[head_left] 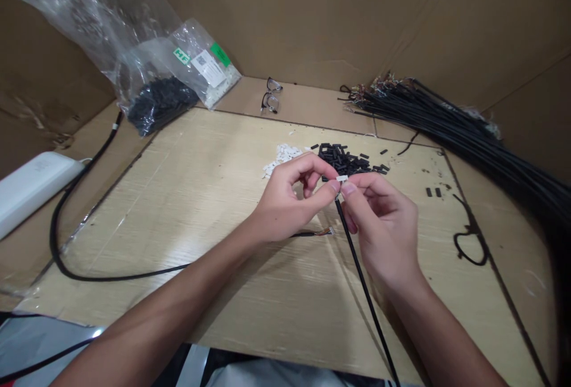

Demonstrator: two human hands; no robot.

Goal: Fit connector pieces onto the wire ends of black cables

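Observation:
My left hand (292, 197) and my right hand (379, 220) meet above the middle of a cardboard work surface (187, 197). Both pinch a small white connector (342, 178) at the tip of a thin black cable (363, 286) that runs down toward me. The left thumb and forefinger hold the connector. My right fingers grip the cable just below it. Just behind my hands lie a pile of small white connectors (281, 158) and a pile of short black tube pieces (345, 160). A second cable end with bare coloured wires (325, 232) lies under my hands.
A thick bundle of black cables (468, 137) lies along the right side. Plastic bags (165, 78) with black and white parts sit at the back left. A white power strip (33, 185) and its black cord (80, 256) are at the left. Cardboard walls surround the area.

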